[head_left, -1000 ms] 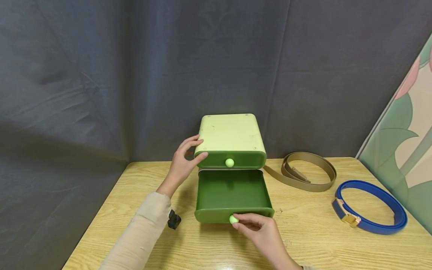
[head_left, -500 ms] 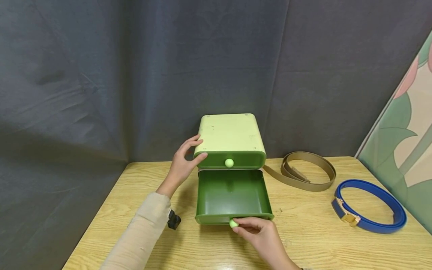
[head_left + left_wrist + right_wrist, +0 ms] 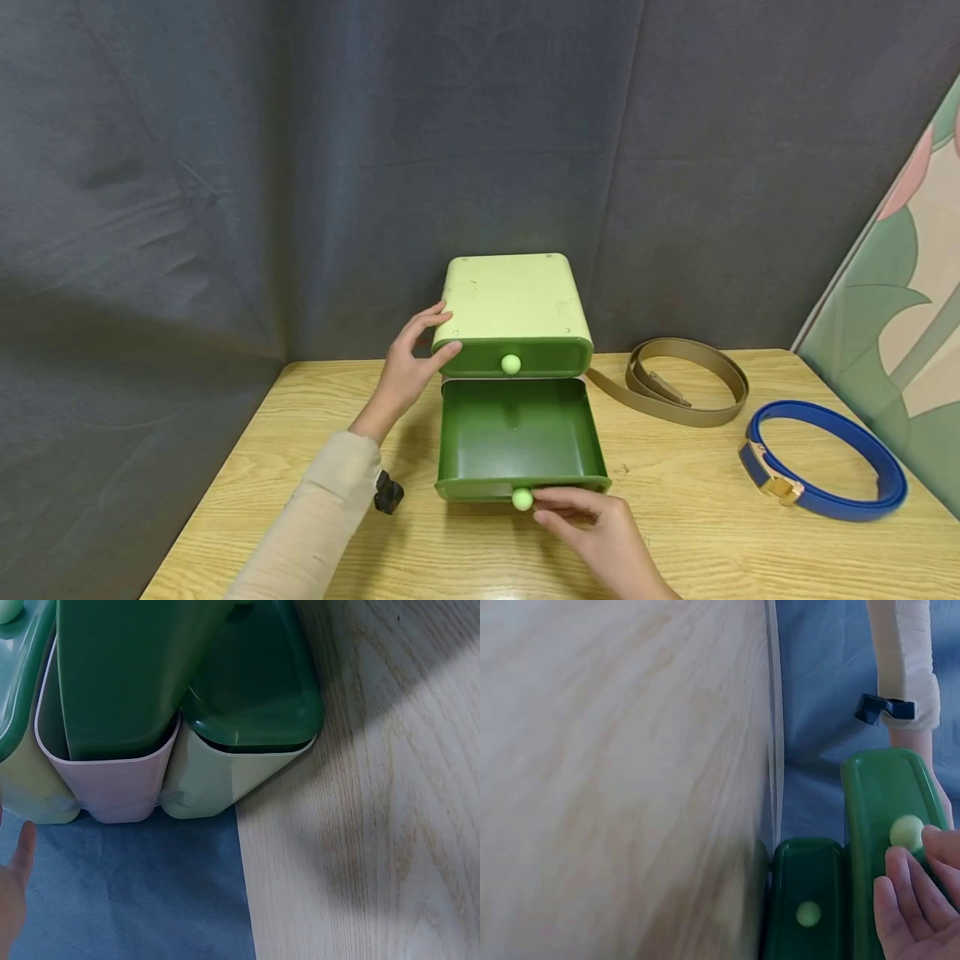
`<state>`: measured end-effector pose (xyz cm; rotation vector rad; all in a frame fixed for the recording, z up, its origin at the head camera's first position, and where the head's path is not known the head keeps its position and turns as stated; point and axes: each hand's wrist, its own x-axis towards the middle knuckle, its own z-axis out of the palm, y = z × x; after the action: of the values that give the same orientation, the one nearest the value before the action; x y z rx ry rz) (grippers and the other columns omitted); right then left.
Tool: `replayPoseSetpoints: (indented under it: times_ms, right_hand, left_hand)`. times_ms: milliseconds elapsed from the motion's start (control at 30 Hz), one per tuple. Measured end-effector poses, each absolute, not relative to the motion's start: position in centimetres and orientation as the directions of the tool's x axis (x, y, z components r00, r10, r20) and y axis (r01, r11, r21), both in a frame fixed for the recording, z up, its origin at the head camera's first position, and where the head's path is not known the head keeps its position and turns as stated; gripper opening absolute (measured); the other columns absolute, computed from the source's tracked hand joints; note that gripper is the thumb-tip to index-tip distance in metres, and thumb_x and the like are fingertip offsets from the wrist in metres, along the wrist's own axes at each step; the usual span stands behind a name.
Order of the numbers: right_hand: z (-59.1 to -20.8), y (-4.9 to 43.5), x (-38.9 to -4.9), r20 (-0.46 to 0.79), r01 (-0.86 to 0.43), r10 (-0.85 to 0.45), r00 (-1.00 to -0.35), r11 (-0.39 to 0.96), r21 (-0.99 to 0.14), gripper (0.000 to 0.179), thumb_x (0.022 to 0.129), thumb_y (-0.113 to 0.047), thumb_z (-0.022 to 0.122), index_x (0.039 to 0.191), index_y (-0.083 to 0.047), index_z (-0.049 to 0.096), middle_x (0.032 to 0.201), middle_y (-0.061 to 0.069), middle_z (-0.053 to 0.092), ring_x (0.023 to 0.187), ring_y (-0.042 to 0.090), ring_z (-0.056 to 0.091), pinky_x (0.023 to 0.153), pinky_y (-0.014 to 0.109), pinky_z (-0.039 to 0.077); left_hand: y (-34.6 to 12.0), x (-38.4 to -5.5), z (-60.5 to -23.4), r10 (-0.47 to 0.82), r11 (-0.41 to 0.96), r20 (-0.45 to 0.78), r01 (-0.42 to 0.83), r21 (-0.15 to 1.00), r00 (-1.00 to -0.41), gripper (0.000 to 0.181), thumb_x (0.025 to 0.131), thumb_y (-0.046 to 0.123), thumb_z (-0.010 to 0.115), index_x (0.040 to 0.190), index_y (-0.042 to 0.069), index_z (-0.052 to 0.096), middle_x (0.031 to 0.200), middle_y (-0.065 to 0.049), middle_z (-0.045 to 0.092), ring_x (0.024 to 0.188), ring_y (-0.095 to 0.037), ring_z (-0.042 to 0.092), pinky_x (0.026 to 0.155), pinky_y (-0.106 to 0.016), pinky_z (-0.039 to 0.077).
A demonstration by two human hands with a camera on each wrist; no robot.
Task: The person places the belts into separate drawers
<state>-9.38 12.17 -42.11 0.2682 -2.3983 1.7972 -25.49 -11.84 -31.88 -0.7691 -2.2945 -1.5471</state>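
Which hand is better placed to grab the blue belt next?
Probably the right hand: it's beside the lower knob, nearer the blue belt. The left hand touches the cabinet on the side away from the belt.

One left hand (image 3: pixel 405 371), one right hand (image 3: pixel 600 529) — three drawers (image 3: pixel 472 360) (image 3: pixel 517 433) (image 3: pixel 806 877) and three knobs (image 3: pixel 511 363) (image 3: pixel 522 499) (image 3: pixel 808 913) by them — two belts (image 3: pixel 693 416) (image 3: pixel 847 507) to their right.

The drawer (image 3: pixel 474 490) is green, its knob (image 3: pixel 522 499) lime, one belt (image 3: pixel 699 417) brown, the other belt (image 3: pixel 847 506) blue, the desk (image 3: pixel 705 542) yellowish, wood-grained.
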Motion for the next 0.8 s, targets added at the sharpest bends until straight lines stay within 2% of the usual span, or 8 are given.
replayPoseSetpoints:
  times_ms: [133, 400, 700, 800]
  right_hand:
    - [-41.8, 13.6, -8.9, 0.243, -0.257, -0.082, -0.966, 0.341, -0.904, 0.019, 0.086, -0.016, 0.078, 0.103, -0.008, 0.077, 0.094, 0.001, 0.075, 0.083, 0.007, 0.069, 0.074, 0.028, 0.056]
    - [-41.6, 17.0, -8.2, 0.259, -0.253, -0.050, -0.965, 0.456, -0.854, 0.016, 0.086, -0.014, 0.078, 0.102, -0.011, 0.077, 0.093, 0.000, 0.074, 0.082, 0.005, 0.067, 0.070, 0.026, 0.056]
    - [-42.0, 20.5, -7.4, 0.254, -0.162, 0.082, -0.964, 0.576, -0.801, 0.017, 0.083, -0.004, 0.078, 0.097, -0.014, 0.078, 0.088, -0.010, 0.073, 0.079, 0.001, 0.067, 0.068, 0.025, 0.056]
    - [-42.3, 21.7, -7.4, 0.242, -0.122, 0.122, -0.962, 0.602, -0.789, 0.017, 0.083, -0.004, 0.078, 0.098, -0.013, 0.077, 0.088, -0.006, 0.074, 0.078, 0.001, 0.066, 0.067, 0.024, 0.056]
  left_hand:
    - [-11.8, -25.5, -32.1, 0.275, 0.286, 0.501, 0.568, 0.772, -0.820, 0.045, 0.095, 0.013, 0.068, 0.136, 0.000, 0.055, 0.154, -0.013, 0.039, 0.140, -0.029, 0.036, 0.104, -0.058, 0.036]
    - [-11.8, -25.5, -32.2, 0.282, 0.301, 0.493, 0.563, 0.769, -0.823, 0.045, 0.097, 0.015, 0.067, 0.138, 0.002, 0.054, 0.155, -0.010, 0.038, 0.141, -0.025, 0.035, 0.105, -0.051, 0.037]
    - [-11.9, -25.5, -32.2, 0.288, 0.289, 0.488, 0.560, 0.776, -0.824, 0.045, 0.097, 0.014, 0.066, 0.138, 0.002, 0.054, 0.156, -0.011, 0.037, 0.142, -0.027, 0.034, 0.106, -0.055, 0.035]
    - [-11.8, -25.5, -32.2, 0.291, 0.291, 0.484, 0.558, 0.777, -0.825, 0.045, 0.097, 0.015, 0.066, 0.138, 0.002, 0.054, 0.156, -0.011, 0.036, 0.142, -0.026, 0.034, 0.106, -0.054, 0.035]
